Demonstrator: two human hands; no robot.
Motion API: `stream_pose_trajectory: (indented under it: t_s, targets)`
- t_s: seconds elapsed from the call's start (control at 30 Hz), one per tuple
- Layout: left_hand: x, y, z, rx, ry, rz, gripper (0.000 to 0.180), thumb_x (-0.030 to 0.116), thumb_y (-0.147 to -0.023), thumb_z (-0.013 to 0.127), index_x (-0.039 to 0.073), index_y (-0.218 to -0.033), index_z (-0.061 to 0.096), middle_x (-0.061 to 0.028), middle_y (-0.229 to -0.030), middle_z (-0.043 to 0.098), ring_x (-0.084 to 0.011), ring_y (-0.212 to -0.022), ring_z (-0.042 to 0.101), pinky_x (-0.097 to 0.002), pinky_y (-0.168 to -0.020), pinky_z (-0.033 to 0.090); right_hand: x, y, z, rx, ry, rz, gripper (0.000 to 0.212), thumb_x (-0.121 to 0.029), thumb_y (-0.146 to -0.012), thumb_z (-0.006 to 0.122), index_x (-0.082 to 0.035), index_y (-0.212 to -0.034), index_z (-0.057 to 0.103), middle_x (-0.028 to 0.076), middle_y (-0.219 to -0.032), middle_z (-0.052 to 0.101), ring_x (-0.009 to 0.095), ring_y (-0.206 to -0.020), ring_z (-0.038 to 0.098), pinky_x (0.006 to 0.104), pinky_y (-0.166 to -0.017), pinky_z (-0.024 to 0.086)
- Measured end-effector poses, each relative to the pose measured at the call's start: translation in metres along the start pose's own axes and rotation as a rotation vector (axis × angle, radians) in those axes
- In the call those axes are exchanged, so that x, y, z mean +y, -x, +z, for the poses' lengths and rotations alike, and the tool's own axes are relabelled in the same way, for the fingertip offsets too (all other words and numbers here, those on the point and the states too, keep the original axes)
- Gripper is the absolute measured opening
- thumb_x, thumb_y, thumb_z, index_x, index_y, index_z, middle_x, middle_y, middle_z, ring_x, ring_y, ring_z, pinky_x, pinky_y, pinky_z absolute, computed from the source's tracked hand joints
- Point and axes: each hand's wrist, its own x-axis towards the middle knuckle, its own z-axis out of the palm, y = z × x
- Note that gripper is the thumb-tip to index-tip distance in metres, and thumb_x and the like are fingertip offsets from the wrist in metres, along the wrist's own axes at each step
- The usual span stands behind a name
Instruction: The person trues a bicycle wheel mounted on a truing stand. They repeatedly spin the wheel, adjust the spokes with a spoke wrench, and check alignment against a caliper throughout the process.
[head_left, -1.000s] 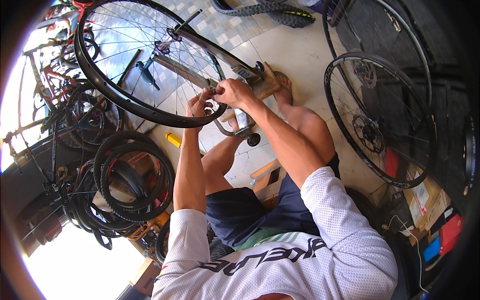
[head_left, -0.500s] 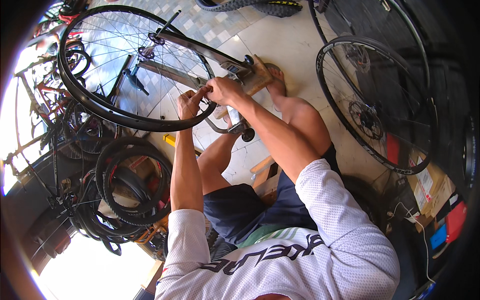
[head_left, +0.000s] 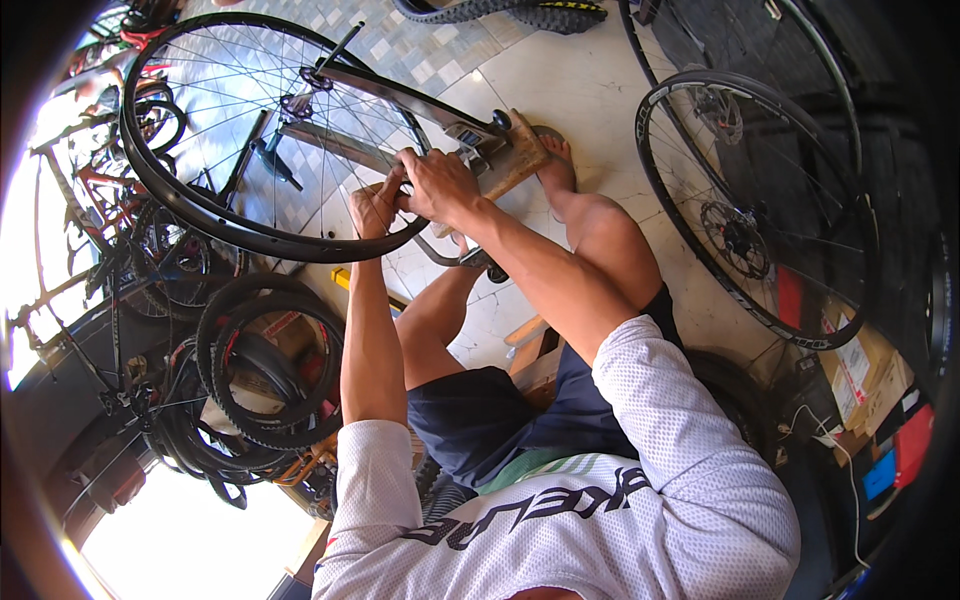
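Observation:
A bare black bicycle wheel rim (head_left: 290, 248) with thin spokes sits in a metal truing stand (head_left: 388, 97) with a wooden base (head_left: 520, 160). At the rim's near right side, my left hand (head_left: 374, 210) is closed, its fingers pinched together among the spokes. Against it, my right hand (head_left: 440, 187) bends its fingers inward over the same spot, also closed. Whatever small thing lies between the fingertips is hidden. The wheel's hub (head_left: 305, 92) rests between the stand's arms, farther off.
Another wheel (head_left: 645, 150) with a disc rotor leans at the right. Several tyres (head_left: 265, 360) pile up at the left, before a row of bicycles (head_left: 95, 180). Cardboard boxes (head_left: 865, 375) stand at the lower right. A tyre (head_left: 555, 15) lies at the far edge.
My right hand has shifted a little left and turned, its fingers now reaching over the spokes. My left hand stays close to the same place at the rim.

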Motion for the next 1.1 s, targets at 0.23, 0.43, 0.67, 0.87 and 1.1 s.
stream_pose_trajectory:
  t_s: [0.23, 0.43, 0.67, 0.87, 1.1]
  targets:
    - [0.002, 0.029, -0.014, 0.133, 0.438, -0.034, 0.047, 0.045, -0.094, 0.067, -0.002, -0.091, 0.074, -0.0071, -0.08, 0.069, -0.008, -0.063, 0.057, -0.0228, -0.052, 0.043, 0.013, -0.005, 0.012, -0.039, -0.144, 0.009, 0.054, -0.03, -0.08, 0.069, -0.01, -0.128, 0.053, 0.016, -0.093, 0.072, 0.037, -0.09, 0.068, 0.0449, -0.082, 0.052]
    - [0.014, 0.054, -0.034, 0.073, 0.622, 0.002, 0.042, 0.04, -0.092, 0.072, -0.001, -0.101, 0.071, -0.0058, -0.089, 0.07, -0.0084, -0.07, 0.059, -0.0189, -0.057, 0.042, 0.039, -0.015, 0.036, -0.082, -0.457, 0.026, 0.046, -0.022, -0.086, 0.063, -0.006, -0.128, 0.052, 0.016, -0.097, 0.073, 0.032, -0.092, 0.07, 0.0395, -0.083, 0.053]
    - [0.013, 0.067, -0.043, -0.008, 0.478, 0.13, 0.027, 0.028, -0.091, 0.074, 0.002, -0.101, 0.073, -0.0036, -0.088, 0.07, -0.0056, -0.071, 0.058, -0.0189, -0.059, 0.041, 0.038, -0.016, 0.03, -0.124, -0.374, 0.159, 0.031, -0.027, -0.082, 0.07, -0.003, -0.102, 0.068, 0.016, -0.095, 0.073, 0.031, -0.091, 0.071, 0.0388, -0.082, 0.055]
    - [0.018, 0.067, -0.037, -0.015, 0.415, 0.105, 0.02, 0.018, -0.088, 0.076, 0.003, -0.1, 0.073, -0.0028, -0.083, 0.07, -0.006, -0.069, 0.058, -0.0204, -0.061, 0.043, 0.029, -0.015, 0.022, -0.031, -0.564, 0.155, 0.029, -0.03, -0.079, 0.074, -0.003, -0.089, 0.071, 0.015, -0.085, 0.074, 0.029, -0.081, 0.071, 0.0374, -0.077, 0.055]
    - [0.009, 0.052, -0.017, -0.034, 0.339, 0.054, 0.029, 0.027, -0.087, 0.078, 0.002, -0.101, 0.071, -0.0022, -0.085, 0.069, -0.0055, -0.066, 0.054, -0.0213, -0.06, 0.044, 0.038, -0.019, 0.012, 0.026, -0.53, 0.178, 0.03, -0.028, -0.079, 0.073, -0.003, -0.095, 0.074, 0.014, -0.089, 0.075, 0.028, -0.084, 0.072, 0.0359, -0.077, 0.055]
